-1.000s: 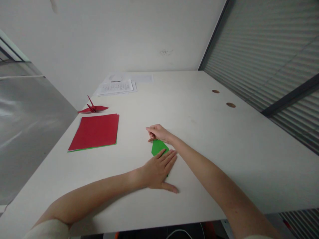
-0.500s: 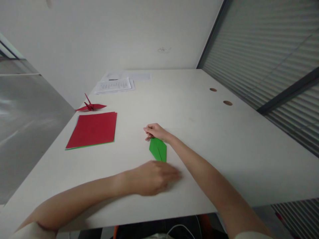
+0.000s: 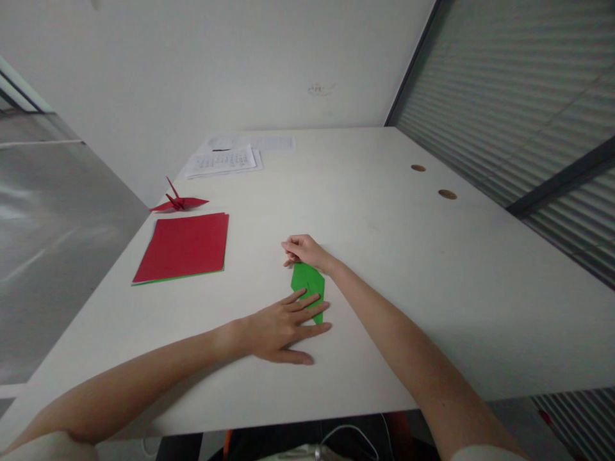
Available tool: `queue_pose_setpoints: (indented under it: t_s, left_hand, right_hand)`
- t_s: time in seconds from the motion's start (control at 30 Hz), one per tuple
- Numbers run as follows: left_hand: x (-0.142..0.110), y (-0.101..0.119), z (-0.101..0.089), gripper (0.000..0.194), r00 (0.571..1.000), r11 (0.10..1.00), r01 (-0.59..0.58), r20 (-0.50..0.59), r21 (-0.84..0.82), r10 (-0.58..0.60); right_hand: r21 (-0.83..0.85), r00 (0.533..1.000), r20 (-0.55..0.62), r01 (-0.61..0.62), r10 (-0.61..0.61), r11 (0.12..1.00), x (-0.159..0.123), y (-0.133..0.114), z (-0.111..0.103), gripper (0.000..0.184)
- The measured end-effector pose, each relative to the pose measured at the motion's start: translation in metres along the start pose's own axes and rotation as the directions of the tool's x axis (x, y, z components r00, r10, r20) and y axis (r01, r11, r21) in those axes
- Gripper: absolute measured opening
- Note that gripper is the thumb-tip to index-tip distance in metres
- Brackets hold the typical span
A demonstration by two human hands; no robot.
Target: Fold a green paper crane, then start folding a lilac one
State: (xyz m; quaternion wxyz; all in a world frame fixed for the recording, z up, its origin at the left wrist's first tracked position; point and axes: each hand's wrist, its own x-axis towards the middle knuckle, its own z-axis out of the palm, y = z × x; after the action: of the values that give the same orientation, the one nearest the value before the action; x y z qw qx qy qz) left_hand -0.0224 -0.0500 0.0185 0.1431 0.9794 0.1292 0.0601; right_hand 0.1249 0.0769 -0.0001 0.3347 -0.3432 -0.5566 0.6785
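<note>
A green sheet of origami paper (image 3: 307,275), folded into a narrow kite-like shape, lies on the white table in front of me. My left hand (image 3: 283,326) rests flat with fingers spread, several fingertips on the near part of the paper. At the far end, my right hand (image 3: 303,251) is closed with curled fingers and holds the paper down there. That hand covers the paper's far tip, and its fingertips are partly hidden.
Left of my hands lies a stack of red and green square paper (image 3: 185,246). Behind it stands a folded red paper crane (image 3: 179,203). Printed sheets (image 3: 223,161) lie at the back left of the table (image 3: 365,256). Two round holes (image 3: 447,194) are near the right edge.
My left hand has gone from a blurred sweep near the paper's near tip to lying spread on the paper. My right hand stays at the far end. The view has shifted slightly.
</note>
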Motion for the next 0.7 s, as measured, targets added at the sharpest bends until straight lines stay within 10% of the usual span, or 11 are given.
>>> queue_pose_setpoints:
  t_s: [0.3,0.5,0.7]
  left_hand:
    - [-0.002,0.003,0.003,0.077,0.995,1.0,-0.003,-0.099,0.016,0.004]
    - [-0.004,0.0,0.015,0.055,0.883,0.932,0.343,-0.38,0.119,-0.277]
    - [-0.002,0.002,0.022,0.081,0.905,0.921,0.344,-0.326,0.184,-0.273]
  right_hand:
    - [-0.045,1.0,-0.013,0.011,-0.012,0.999,-0.001,0.003,0.0,0.045]
    - [-0.045,0.998,-0.016,0.061,-0.062,0.997,0.0,0.005,0.001,0.049]
    - [-0.046,0.997,-0.014,0.069,-0.07,0.997,0.002,0.008,0.001,0.048]
